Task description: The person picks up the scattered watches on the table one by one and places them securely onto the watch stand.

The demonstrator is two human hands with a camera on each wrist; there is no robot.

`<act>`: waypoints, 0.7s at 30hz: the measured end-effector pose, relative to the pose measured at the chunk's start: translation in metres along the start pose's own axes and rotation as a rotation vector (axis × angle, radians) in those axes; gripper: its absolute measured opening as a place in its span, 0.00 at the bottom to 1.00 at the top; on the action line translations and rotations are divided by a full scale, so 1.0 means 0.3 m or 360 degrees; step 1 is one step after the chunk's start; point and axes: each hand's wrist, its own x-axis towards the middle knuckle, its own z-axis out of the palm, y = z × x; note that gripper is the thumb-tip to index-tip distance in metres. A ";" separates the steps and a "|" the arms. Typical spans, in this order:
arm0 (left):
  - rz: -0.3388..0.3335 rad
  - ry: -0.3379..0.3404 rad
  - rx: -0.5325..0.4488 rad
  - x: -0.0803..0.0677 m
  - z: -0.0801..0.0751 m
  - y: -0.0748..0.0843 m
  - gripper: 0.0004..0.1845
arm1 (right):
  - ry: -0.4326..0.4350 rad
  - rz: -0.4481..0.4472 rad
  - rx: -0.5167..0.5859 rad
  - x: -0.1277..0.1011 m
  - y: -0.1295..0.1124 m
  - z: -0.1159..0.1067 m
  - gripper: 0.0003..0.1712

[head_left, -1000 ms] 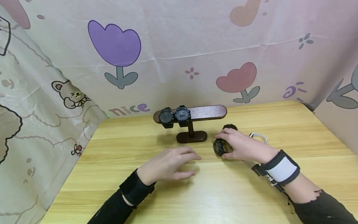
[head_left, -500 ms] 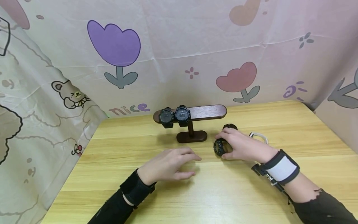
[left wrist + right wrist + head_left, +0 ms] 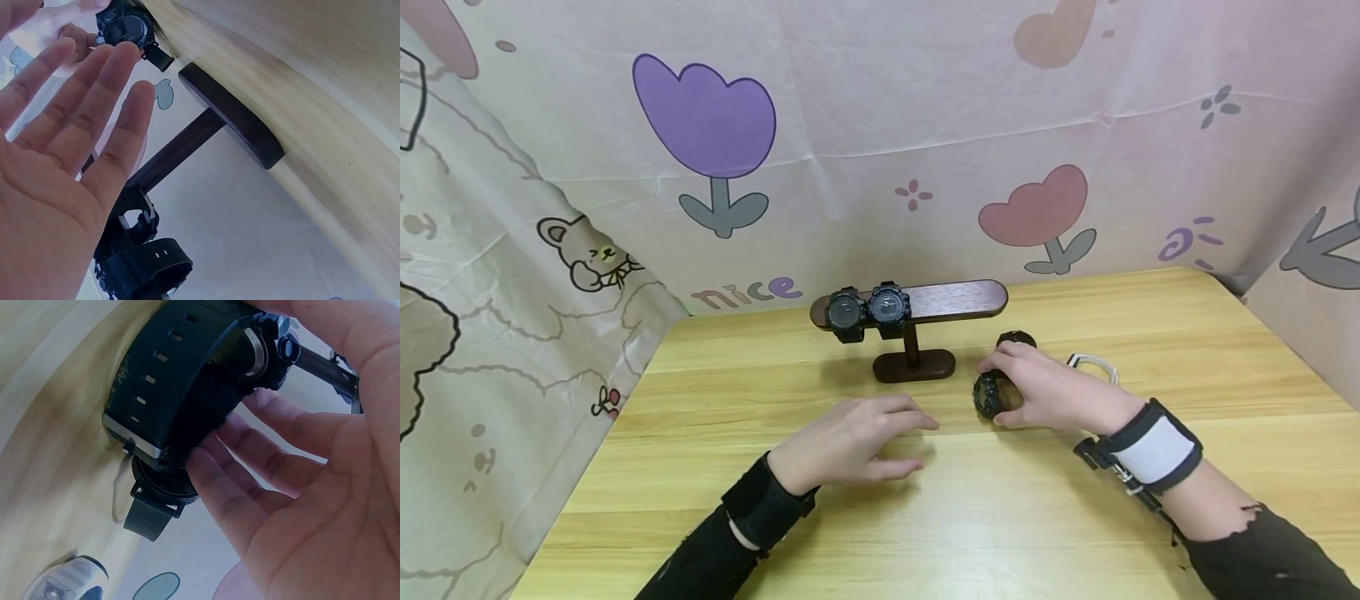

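My right hand (image 3: 1009,390) rests on the wooden table (image 3: 1000,517) and grips a black watch (image 3: 987,395) standing on its side, fingers over the top and thumb below. The right wrist view shows its strap and case (image 3: 187,381) up close, with curled fingers (image 3: 250,481) behind it. My left hand (image 3: 880,435) lies flat on the table left of that watch, fingers straight, holding nothing; its palm (image 3: 56,187) fills the left wrist view. Just beyond both hands stands a dark wooden T-shaped stand (image 3: 955,298) with two black watches (image 3: 867,312) on the left part of its bar.
Another black watch (image 3: 1017,338) lies on the table behind my right hand, and a white one (image 3: 1093,364) sits to its right. Flower-printed cloth (image 3: 880,125) walls off the table at the back and both sides. The stand's oval base (image 3: 228,115) sits near my left fingertips.
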 end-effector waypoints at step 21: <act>-0.0059 -0.0030 -0.0012 -0.007 -0.007 -0.005 0.22 | 0.0038 -0.0041 0.0051 -0.002 -0.002 -0.028 0.35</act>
